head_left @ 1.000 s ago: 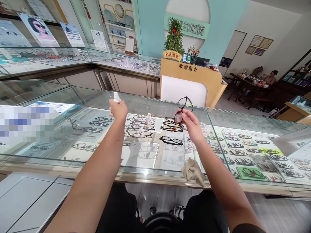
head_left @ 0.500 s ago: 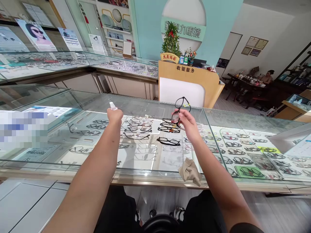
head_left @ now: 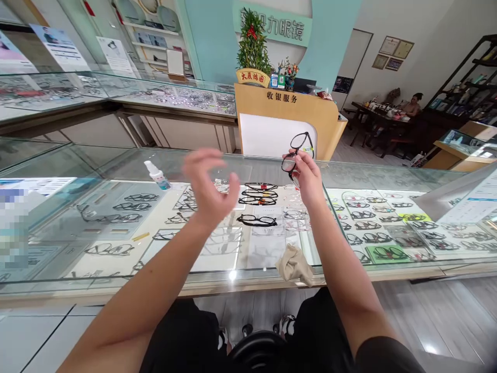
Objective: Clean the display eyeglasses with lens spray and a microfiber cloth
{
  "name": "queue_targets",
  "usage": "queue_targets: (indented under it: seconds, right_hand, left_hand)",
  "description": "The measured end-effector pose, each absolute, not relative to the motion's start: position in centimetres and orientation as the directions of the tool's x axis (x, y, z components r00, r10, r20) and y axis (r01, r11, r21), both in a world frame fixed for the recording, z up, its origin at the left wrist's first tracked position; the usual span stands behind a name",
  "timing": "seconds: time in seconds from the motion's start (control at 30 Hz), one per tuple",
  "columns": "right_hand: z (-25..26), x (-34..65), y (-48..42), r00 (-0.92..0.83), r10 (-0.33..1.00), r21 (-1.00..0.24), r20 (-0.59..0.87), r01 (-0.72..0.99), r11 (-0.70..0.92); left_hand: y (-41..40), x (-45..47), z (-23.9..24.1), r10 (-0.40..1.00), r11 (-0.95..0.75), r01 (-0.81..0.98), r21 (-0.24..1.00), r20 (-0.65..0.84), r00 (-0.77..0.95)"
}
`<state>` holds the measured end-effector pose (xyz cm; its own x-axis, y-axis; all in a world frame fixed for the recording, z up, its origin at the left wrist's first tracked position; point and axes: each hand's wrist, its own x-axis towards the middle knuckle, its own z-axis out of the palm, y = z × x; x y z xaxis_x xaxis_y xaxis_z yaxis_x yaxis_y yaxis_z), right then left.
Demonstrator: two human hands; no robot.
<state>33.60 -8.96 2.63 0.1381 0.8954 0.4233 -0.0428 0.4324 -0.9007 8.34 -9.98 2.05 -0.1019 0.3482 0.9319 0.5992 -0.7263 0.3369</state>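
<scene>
Black-framed eyeglasses [head_left: 298, 150] are held up above the glass counter, tilted on end, with a small yellow-green tag on them. My right hand [head_left: 308, 175] pinches them by a lens rim. My left hand [head_left: 209, 181], a little blurred, is raised over the counter with fingers and thumb apart and nothing between them. To its left a white spray bottle [head_left: 157, 175] with a blue label stands on the glass. Between my hands several black eyeglasses [head_left: 258, 194] lie in a column, with one more pair of glasses [head_left: 257, 220] nearer me. A beige cloth [head_left: 295, 265] lies crumpled at the counter's front edge.
The glass display counter [head_left: 256, 277] runs across in front of me, with rows of eyeglasses [head_left: 376, 238] inside. Beyond it stand a wooden cashier desk [head_left: 287, 106] and another glass case. A person [head_left: 411, 106] sits at a far table on the right.
My left hand has let go of the spray bottle, now standing on the counter, and moved right with fingers opened. My right hand still holds the eyeglasses. The view has shifted.
</scene>
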Motion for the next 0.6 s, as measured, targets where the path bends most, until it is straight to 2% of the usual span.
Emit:
queue_targets:
  seconds: [0.03,0.07,0.1,0.13,0.2,0.27,0.33,0.43,0.6]
  right_hand:
    - [2.6,33.7,-8.8,0.138,0.894,-0.899,0.426,-0.041,0.435]
    - [2.6,33.8,-8.7,0.136,0.893,-0.899,0.429,-0.037,0.437]
    - [2.6,33.8,-8.7,0.135,0.893,-0.898,0.43,-0.033,0.438]
    - [2.5,33.8,-8.6,0.136,0.893,-0.899,0.43,-0.03,0.437]
    - [2.5,33.7,-8.6,0.135,0.895,-0.9,0.426,-0.039,0.435]
    - [2.5,33.4,-8.6,0.128,0.896,-0.897,0.425,-0.072,0.436]
    - [2.5,33.2,-8.7,0.114,0.897,-0.892,0.428,-0.109,0.439]
    - [2.6,33.0,-8.8,0.099,0.896,-0.887,0.432,-0.131,0.442]
    - [2.6,32.9,-9.0,0.098,0.901,-0.896,0.422,-0.105,0.431]
  left_hand:
    - [-11.4,9.6,1.7,0.409,-0.815,0.496,0.299,0.904,0.128]
    - [-12.7,10.7,1.3,0.465,-0.865,0.393,0.312,0.792,0.395]
    - [-13.9,11.8,0.8,0.481,-0.876,0.318,0.362,0.652,0.586]
    - [-14.9,12.6,0.4,0.473,-0.867,0.27,0.42,0.518,0.713]
    - [-16.3,14.0,-0.5,0.46,-0.818,0.284,0.5,0.272,0.845]
    - [-17.0,14.8,-1.2,0.479,-0.78,0.4,0.482,0.049,0.876]
    - [-17.1,15.2,-1.5,0.515,-0.76,0.514,0.397,-0.114,0.85]
    - [-17.0,15.1,-1.2,0.555,-0.745,0.588,0.316,-0.195,0.809]
    - [-16.6,14.3,-0.3,0.594,-0.697,0.654,0.295,-0.272,0.757]
